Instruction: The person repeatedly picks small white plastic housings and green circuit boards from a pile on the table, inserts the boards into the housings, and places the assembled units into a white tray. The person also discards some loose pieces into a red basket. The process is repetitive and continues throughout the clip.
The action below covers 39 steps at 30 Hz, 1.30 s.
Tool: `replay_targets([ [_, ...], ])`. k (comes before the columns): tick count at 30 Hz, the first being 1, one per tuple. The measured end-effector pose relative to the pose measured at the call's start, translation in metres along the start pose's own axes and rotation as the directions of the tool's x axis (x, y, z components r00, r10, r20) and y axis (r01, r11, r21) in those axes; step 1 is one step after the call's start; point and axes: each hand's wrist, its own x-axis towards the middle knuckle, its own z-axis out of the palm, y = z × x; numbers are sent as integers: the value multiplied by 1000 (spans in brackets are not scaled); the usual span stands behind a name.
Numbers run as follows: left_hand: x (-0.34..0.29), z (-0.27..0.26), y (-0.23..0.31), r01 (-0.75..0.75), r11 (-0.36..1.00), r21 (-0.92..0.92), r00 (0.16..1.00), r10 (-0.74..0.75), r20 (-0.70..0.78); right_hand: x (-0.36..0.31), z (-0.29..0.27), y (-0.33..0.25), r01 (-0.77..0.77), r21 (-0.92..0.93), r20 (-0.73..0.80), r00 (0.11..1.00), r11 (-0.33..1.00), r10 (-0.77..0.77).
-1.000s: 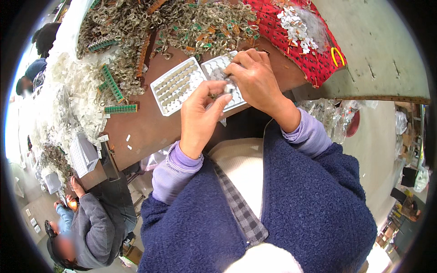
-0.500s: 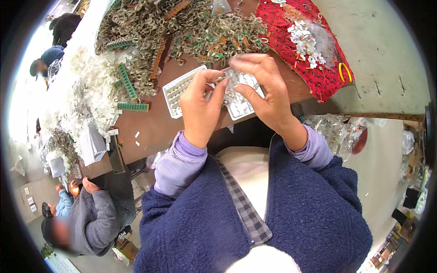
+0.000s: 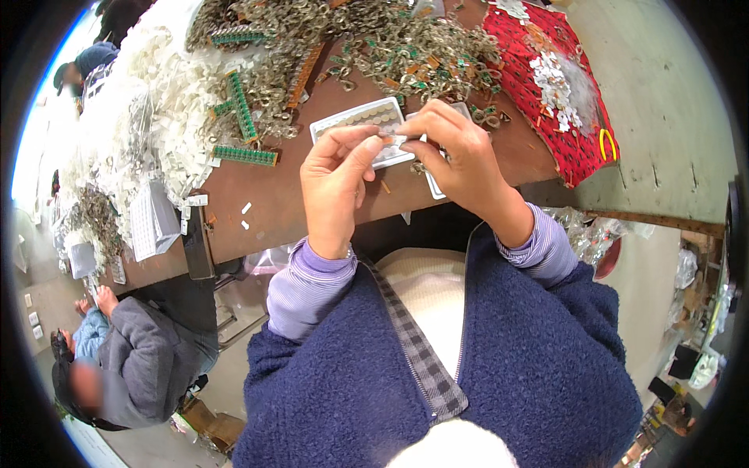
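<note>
We pinch a small pale part (image 3: 388, 140) between left hand (image 3: 337, 181) and right hand (image 3: 460, 160), white rectangular compartment tray (image 3: 367, 121) lying at twelve o'clock, nearer the left.

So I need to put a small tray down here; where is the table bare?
Bare brown table lies left of the left hand, below the green strips, with only a few white scraps. The far side is crowded with the metal parts heap, white pile and red cloth.
</note>
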Motion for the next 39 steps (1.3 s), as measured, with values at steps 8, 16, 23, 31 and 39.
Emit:
replay_targets([
  [8, 4, -2, -2, -112, 984, 141, 991, 99, 94, 8, -3, 1, 234, -253, 67, 972, 939, -224],
  [16, 11, -48, 8, -167, 933, 318, 986, 166, 33, 13, -20, 16, 204, -191, 154, 972, 960, -176],
  [23, 38, -207, 51, 275, 185, 944, 745, 580, -330, 7, -18, 16, 76, 23, 112, 991, 997, -78],
  [31, 47, -238, 51, 229, 124, 965, 651, 717, -247, 14, 14, -22, 49, 180, 159, 984, 982, -79],
  [39, 4, -115, 49, -257, 937, 236, 895, 323, -307, 26, 63, -48, -6, 505, 159, 983, 863, -86],
])
